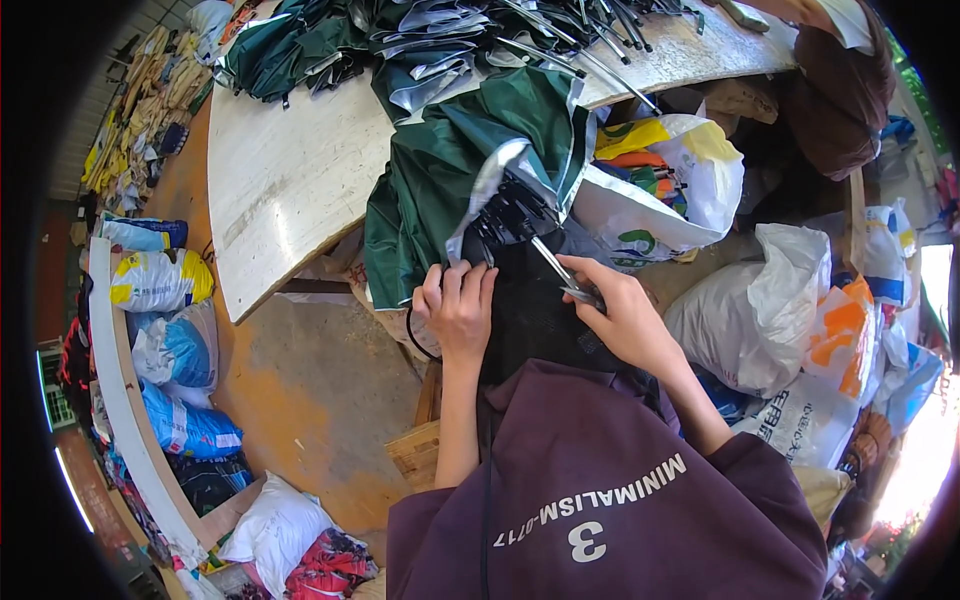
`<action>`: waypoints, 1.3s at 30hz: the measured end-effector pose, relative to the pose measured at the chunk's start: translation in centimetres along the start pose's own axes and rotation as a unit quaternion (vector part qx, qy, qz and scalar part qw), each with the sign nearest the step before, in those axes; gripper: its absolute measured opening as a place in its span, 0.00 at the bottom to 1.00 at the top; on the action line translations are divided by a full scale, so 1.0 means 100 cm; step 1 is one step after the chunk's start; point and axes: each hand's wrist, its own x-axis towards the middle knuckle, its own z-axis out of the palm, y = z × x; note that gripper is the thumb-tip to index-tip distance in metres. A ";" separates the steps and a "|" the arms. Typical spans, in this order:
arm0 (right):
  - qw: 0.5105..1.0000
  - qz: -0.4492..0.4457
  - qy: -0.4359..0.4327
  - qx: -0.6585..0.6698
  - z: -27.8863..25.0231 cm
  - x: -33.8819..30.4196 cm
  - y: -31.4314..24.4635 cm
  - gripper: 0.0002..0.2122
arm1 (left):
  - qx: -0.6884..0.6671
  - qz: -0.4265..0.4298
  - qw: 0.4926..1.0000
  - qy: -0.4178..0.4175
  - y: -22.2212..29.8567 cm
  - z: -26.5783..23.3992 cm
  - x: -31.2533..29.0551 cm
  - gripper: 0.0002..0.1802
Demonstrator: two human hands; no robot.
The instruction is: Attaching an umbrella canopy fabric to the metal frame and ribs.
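Note:
A green umbrella (430, 190) with a silvery inner side lies partly over the table edge, its dark ribs (515, 212) bunched together and pointing toward me. From the ribs a thin metal shaft (548, 257) runs down to my right hand (612, 308). That hand is closed around the shaft's end, where a small dark piece shows between thumb and fingers; its kind is not clear. My left hand (459, 306) is closed at the lower hem of the canopy, fingers bent and pressed to the cloth by the rib tips. What exactly its fingertips pinch is hidden.
More green and silver umbrellas (430, 40) pile on the white table (290, 180). An open bag (715, 165) of colourful items hangs at its right. White sacks (745, 310) stand to my right, filled bags (165, 280) to the left. Another person's arm (840, 90) reaches in at upper right.

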 end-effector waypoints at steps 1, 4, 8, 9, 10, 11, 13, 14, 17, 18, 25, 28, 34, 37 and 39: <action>0.988 -0.073 0.014 -0.135 0.001 -0.001 0.002 0.24 | -0.002 0.003 1.000 0.001 0.000 0.001 -0.001 0.09; 0.988 -0.016 0.021 -0.152 0.003 0.001 -0.016 0.23 | -0.007 -0.002 1.000 0.003 0.003 0.003 -0.003 0.08; 0.984 0.013 0.028 -0.177 0.016 0.013 -0.028 0.21 | -0.006 -0.004 1.000 0.010 0.003 0.005 -0.004 0.07; 0.982 -0.010 0.026 -0.188 0.019 0.018 -0.028 0.19 | -0.005 -0.001 1.000 0.013 0.003 0.005 -0.003 0.07; 0.979 -0.034 0.025 -0.200 0.021 0.023 -0.027 0.18 | -0.003 0.001 1.000 0.016 0.003 0.005 -0.003 0.07; 0.976 -0.058 0.024 -0.211 0.024 0.027 -0.027 0.16 | -0.002 0.003 1.000 0.020 0.003 0.005 -0.003 0.07; 0.971 -0.049 0.009 -0.233 0.030 0.039 -0.027 0.15 | -0.004 0.001 1.000 0.021 0.004 0.005 -0.004 0.08; 0.966 -0.041 -0.009 -0.256 0.034 0.045 -0.026 0.14 | -0.006 -0.003 1.000 0.021 0.003 0.006 -0.006 0.08; 0.952 -0.026 -0.044 -0.301 0.042 0.054 -0.022 0.13 | -0.008 -0.011 1.000 0.024 0.002 0.007 -0.010 0.08; 0.949 -0.038 -0.042 -0.309 0.044 0.056 -0.020 0.12 | -0.008 -0.012 1.000 0.026 0.002 0.007 -0.010 0.08; 0.932 -0.046 -0.044 -0.356 0.051 0.067 -0.017 0.11 | 0.002 -0.012 0.999 0.041 0.001 0.014 -0.010 0.08; 0.925 -0.049 -0.045 -0.373 0.050 0.070 -0.016 0.10 | 0.022 -0.005 0.999 0.034 -0.001 0.012 -0.006 0.08; 0.916 -0.020 -0.049 -0.397 0.052 0.064 -0.014 0.09 | 0.049 0.009 0.998 0.040 0.000 0.011 -0.015 0.08; 0.955 0.006 -0.049 -0.293 0.030 0.054 -0.022 0.10 | 0.056 0.007 0.997 0.046 0.003 0.006 -0.012 0.08; 0.968 0.026 -0.030 -0.249 0.009 0.042 -0.028 0.11 | 0.042 0.003 0.998 0.048 0.004 0.005 -0.013 0.08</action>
